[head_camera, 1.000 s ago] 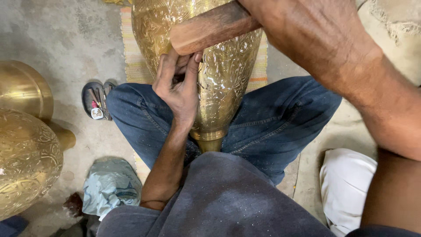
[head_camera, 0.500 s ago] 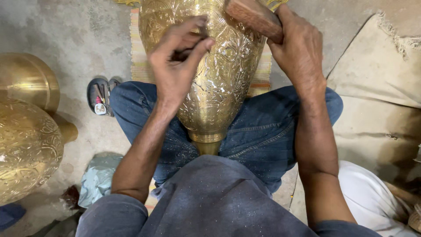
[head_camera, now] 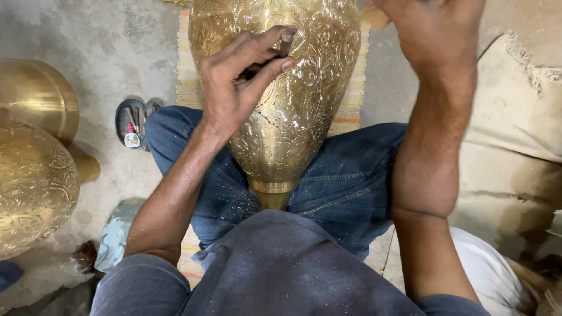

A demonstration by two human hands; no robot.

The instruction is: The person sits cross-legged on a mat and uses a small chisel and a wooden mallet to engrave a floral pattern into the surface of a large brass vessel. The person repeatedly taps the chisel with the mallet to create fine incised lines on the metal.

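Under the left fingers [head_camera: 275,65]: brass vase [head_camera: 304,117].

My right hand [head_camera: 436,32] runs off the top edge, so I can't tell what it grips. The small tool [head_camera: 286,36] in my left hand [head_camera: 234,88] is mostly hidden by my fingers. The brass vase [head_camera: 293,99] is cut off above, its foot hidden behind my shirt.

The person wears a grey-blue shirt [head_camera: 281,269] with short sleeves and blue jeans [head_camera: 345,175] dusted with fine pale specks. Both forearms are bare, and the hands [head_camera: 234,88] have no gloves.
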